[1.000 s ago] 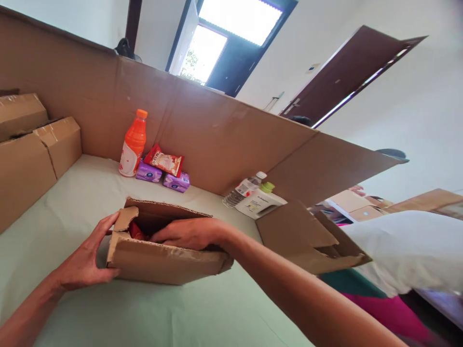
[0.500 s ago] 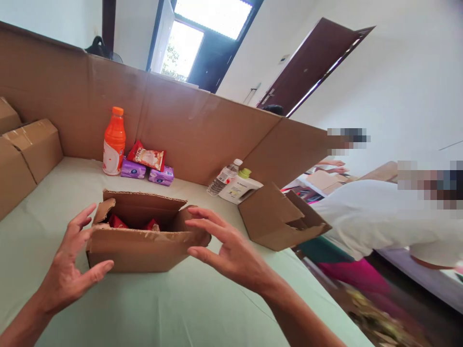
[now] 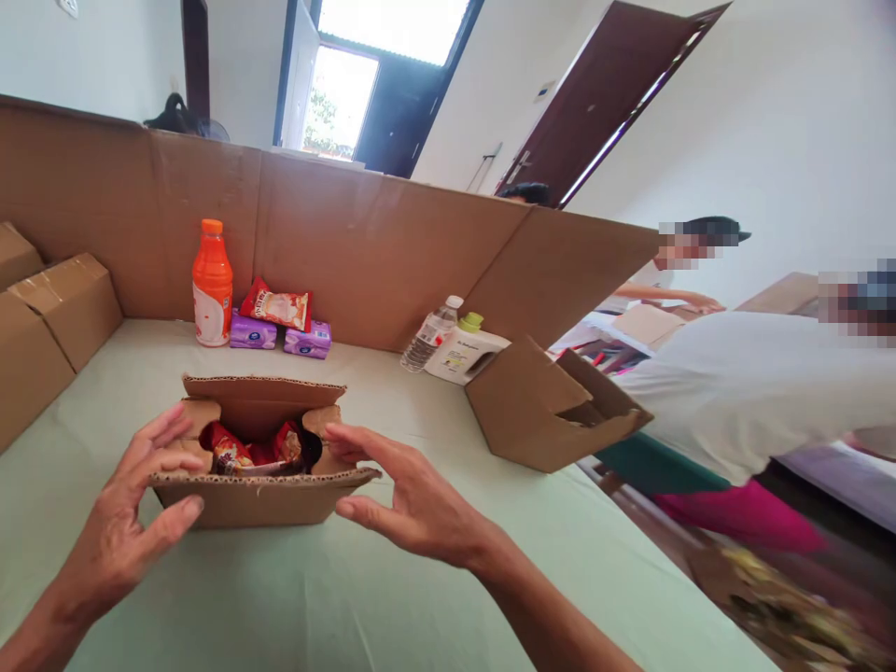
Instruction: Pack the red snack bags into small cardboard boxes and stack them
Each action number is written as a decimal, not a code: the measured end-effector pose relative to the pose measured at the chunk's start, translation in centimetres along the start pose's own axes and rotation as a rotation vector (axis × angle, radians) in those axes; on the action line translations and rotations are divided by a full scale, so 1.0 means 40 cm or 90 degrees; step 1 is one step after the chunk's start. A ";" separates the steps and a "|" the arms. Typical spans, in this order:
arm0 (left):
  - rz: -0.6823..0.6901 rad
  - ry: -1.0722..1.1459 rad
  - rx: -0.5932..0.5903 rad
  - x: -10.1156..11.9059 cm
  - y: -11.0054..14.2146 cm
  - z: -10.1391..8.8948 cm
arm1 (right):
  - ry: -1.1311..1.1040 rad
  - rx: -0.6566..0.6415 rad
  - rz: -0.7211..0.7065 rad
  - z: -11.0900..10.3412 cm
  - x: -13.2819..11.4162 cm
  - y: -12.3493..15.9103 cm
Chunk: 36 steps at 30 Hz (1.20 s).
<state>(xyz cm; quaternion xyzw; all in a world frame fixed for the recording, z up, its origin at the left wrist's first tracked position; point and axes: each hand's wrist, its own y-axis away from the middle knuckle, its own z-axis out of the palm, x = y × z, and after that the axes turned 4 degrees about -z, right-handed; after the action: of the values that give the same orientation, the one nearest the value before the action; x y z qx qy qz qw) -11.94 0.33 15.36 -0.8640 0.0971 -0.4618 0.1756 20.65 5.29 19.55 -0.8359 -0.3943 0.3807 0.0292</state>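
An open cardboard box stands on the pale green cloth before me, with red snack packets inside. Its back flap is up, and both short side flaps lean inward over the opening. My left hand is open at the box's left end, its fingers against the left flap and its thumb in front. At the right end, my right hand has its fingers on or just over the right flap, thumb apart from them. Neither hand grips anything.
Behind the box stand an orange bottle, purple tissue packs and a red snack bag. A clear bottle, white jug and another carton are rightward. Co-workers sit beyond the cardboard partition.
Both side flaps have folded inward, with my hands moving closer to them. The front edge has tipped toward me, and the red packets show more. My view has shifted slightly.
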 end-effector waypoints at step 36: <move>-0.014 -0.434 0.390 -0.257 -0.224 -0.101 | 0.186 0.192 -0.003 0.433 0.285 -0.194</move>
<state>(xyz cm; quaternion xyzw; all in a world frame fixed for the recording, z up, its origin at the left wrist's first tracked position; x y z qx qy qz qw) -20.96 11.11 13.10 -0.8758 -0.1166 -0.1602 0.4401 8.83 14.04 2.97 -0.8675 -0.3263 0.3100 0.2117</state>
